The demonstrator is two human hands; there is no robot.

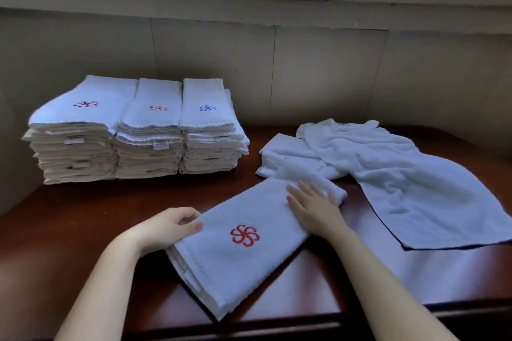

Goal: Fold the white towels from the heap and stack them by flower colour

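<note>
Head cam: the folded white terry towel with the red flower [243, 241] lies diagonally on the dark wooden bench [83, 219], long axis near-left to far-right. Left hand [163, 225] curls round its left edge, right hand [313, 205] is flat, fingers spread, on the far end. The red-flower stacks [110, 133] are far-left, so the left hand's closer, I'd say.

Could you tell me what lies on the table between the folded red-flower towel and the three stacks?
Nothing: in the head view, only bare dark table separates the towel from the stacks.
</note>
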